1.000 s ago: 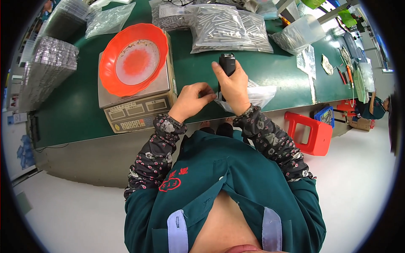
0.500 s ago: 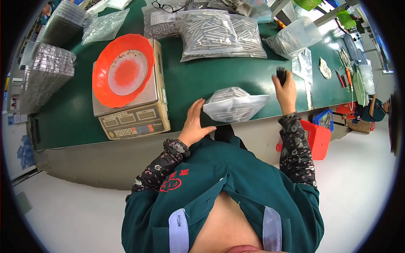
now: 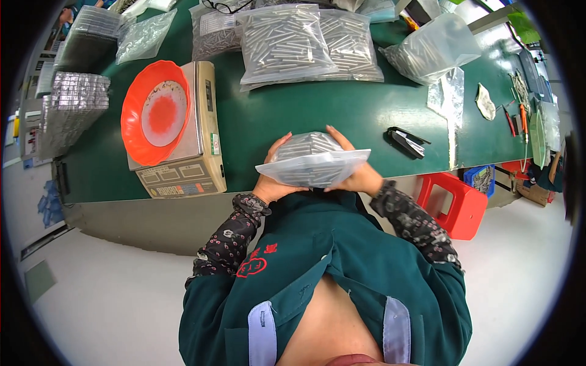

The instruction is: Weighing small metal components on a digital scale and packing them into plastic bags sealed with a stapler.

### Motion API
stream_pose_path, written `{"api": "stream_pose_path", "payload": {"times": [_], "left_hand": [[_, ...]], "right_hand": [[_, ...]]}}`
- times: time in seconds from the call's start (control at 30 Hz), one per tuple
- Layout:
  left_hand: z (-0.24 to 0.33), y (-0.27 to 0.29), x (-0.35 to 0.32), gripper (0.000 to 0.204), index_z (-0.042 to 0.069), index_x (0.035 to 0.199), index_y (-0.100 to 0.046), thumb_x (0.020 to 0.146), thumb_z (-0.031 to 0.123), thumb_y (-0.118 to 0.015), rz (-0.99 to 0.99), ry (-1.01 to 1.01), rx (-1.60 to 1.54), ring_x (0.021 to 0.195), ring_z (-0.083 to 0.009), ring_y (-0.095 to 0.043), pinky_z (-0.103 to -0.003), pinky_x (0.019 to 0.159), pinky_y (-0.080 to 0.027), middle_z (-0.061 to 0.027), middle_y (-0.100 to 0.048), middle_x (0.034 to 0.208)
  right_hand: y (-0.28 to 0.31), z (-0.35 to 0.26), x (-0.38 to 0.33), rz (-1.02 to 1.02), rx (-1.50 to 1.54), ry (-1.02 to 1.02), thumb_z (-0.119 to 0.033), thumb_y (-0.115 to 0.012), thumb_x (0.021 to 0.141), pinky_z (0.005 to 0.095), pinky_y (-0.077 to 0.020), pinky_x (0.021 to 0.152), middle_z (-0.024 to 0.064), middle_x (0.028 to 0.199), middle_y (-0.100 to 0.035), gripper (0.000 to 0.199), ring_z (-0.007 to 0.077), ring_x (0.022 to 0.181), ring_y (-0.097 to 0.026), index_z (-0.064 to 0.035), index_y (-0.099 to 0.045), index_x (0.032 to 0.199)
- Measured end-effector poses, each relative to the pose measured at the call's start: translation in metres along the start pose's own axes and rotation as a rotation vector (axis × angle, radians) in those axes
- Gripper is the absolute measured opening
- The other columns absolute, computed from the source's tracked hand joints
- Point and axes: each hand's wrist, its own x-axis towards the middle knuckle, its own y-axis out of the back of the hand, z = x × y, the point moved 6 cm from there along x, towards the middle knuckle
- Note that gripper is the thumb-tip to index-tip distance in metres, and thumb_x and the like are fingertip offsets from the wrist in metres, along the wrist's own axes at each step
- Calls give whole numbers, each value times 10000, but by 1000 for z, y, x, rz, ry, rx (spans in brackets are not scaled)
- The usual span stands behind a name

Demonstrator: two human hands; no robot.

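A clear plastic bag (image 3: 311, 165) full of metal pins stands at the table's front edge, its pale top edge facing me. My left hand (image 3: 273, 183) is wrapped round its left side, and my right hand (image 3: 360, 177) grips its right side; both sets of fingers reach toward the far face of the bag, partly hidden behind it. To the right of the bag, a black stapler (image 3: 407, 142) lies on the green table, apart from both hands.
On the left sits a weighing scale (image 3: 207, 122) bearing an orange bowl (image 3: 129, 125). Bags of metal pins (image 3: 287, 43) lie at the back, beside a tipped translucent tub (image 3: 448, 46). Stacked clear trays (image 3: 79, 100) stand far left. A red stool (image 3: 467, 207) is below the right edge.
My right hand has let go of the stapler, now on the table, and moved left to the bag. My left hand has closed on the bag, which is now nearer me and slightly further left.
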Motion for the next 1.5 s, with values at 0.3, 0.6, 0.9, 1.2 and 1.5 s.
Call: {"api": "stream_pose_path", "payload": {"times": [0.3, 0.6, 0.9, 1.2, 1.5], "left_hand": [[-23, 14, 29, 514, -14, 1020, -553, 651, 295, -733, 151, 507, -158, 875, -169, -575, -268, 762, -449, -110, -600, 969], [-47, -4, 16, 522, -35, 1012, -550, 740, 403, -635, 207, 928, -354, 843, -158, -576, -261, 734, -439, -92, -603, 941], [-26, -12, -2, 707, -82, 1092, -323, 631, 219, -768, 184, 645, -209, 956, -196, -519, -280, 832, -420, -162, -493, 1057], [-9, -39, -10, 584, -47, 1099, -383, 692, 205, -716, 150, 600, -343, 973, -187, -512, -311, 847, -412, -129, -519, 1053], [79, -22, 106, 577, -24, 1080, -407, 691, 291, -695, 66, 220, 167, 855, -338, -581, -373, 741, -454, -205, -581, 932]], "right_hand": [[1, 50, 31, -130, 151, -584, -396, -774, 554, 308, -431, 807, 217, 1023, -558, 888, 268, 939, -555, 99, -366, 1168], [10, 59, 18, 78, 148, -909, -497, -645, 678, 315, -441, 770, 258, 964, -552, 727, 289, 904, -567, 117, -430, 1004], [1, 46, -4, 213, 377, -577, -381, -739, 634, 310, -404, 851, 214, 1055, -532, 784, 255, 991, -523, 97, -354, 1121], [19, 33, -24, 191, 517, -584, -169, -691, 677, 305, -398, 837, 164, 1021, -540, 584, 219, 939, -520, 74, -404, 1124], [123, -20, 18, 302, 410, -474, -82, -659, 712, 289, -386, 867, 110, 1068, -534, 566, 159, 976, -500, 56, -374, 1181]]}}
